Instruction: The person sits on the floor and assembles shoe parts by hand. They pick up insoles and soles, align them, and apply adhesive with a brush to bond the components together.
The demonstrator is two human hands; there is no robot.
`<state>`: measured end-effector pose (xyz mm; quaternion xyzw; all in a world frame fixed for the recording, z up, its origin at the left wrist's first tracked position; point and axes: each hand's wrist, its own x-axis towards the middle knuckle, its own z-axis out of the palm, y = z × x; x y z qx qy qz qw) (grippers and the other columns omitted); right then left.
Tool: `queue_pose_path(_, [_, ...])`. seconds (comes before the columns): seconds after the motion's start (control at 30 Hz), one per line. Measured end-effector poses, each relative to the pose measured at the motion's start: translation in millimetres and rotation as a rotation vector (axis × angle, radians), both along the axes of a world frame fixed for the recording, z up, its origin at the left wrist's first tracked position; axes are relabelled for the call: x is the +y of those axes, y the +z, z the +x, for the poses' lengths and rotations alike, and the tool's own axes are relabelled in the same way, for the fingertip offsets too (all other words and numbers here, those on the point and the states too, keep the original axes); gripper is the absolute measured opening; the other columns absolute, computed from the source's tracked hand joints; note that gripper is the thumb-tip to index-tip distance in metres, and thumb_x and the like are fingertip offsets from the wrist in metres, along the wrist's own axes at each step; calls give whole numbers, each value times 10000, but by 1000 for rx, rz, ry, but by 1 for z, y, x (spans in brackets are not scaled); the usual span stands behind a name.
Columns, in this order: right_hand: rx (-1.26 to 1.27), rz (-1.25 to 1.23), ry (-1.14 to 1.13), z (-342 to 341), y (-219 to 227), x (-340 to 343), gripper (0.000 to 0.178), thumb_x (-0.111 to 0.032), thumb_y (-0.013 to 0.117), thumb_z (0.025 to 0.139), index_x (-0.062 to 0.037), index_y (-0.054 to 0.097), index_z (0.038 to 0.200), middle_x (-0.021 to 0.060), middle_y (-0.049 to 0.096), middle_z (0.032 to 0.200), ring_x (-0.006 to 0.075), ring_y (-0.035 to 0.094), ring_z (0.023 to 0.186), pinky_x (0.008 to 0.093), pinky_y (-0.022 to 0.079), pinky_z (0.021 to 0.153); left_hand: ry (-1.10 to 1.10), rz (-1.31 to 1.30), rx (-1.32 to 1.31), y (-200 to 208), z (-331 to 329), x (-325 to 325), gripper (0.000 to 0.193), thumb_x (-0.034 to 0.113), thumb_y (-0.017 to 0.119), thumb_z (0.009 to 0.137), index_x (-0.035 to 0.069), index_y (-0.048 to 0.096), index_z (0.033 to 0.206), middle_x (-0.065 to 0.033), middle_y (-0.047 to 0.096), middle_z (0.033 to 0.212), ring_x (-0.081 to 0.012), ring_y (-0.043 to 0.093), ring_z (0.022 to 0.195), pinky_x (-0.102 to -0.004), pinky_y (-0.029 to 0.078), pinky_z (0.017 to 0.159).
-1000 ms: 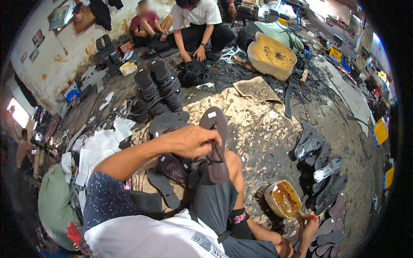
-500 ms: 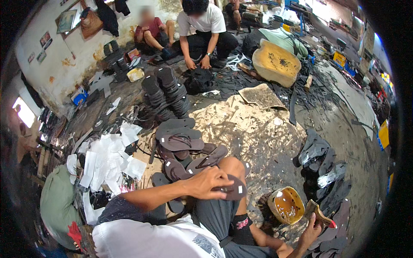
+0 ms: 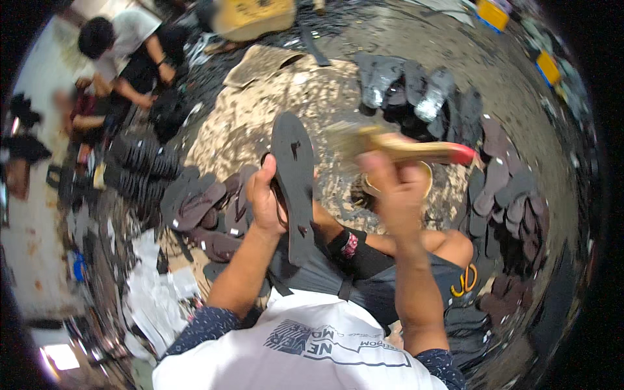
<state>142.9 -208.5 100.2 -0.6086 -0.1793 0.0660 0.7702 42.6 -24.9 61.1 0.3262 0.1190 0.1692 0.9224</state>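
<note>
My left hand is closed around the edge of a dark flip-flop, held upright in front of me. Its flat underside faces me, with the strap plugs showing in their holes. Just to the right, my right hand grips a wooden-handled brush with a red handle end. The bristles point left toward the flip-flop and are smeared by motion, apart from it. Behind my right hand stands a yellowish bowl, mostly hidden; an amber liquid was visible in it earlier.
Brown flip-flops lie heaped at my left, beside stacked dark soles and white sheets. Dark soles line the far right, and more footwear lies at my right. A co-worker crouches at the far left.
The flip-flop has come up off my knee and now stands upright, underside toward me. My right hand has raised the brush from beside the bowl toward it. The view has turned right.
</note>
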Motion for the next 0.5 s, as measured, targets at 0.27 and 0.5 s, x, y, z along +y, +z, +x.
queue_pose_path(0.27, [-849,-499,-138,-21,-22,11,336,13,755,856,-34,654,1173,129,679,1163,220,660,1070,340,497,952,-202,-458,-271,-8,8,-45,633,550,480,1033,42,526,1407,-159,617,1349,-284,591,1251,-425,430,1128])
queue_pose_path(0.5, [-537,-349,-235,9,-17,6,276,-68,751,906,-5,649,1154,117,699,1080,214,677,1003,347,526,883,-186,-277,-129,-11,-2,-63,789,663,423,1005,28,450,1473,-180,595,1378,-302,652,1152,-399,574,942])
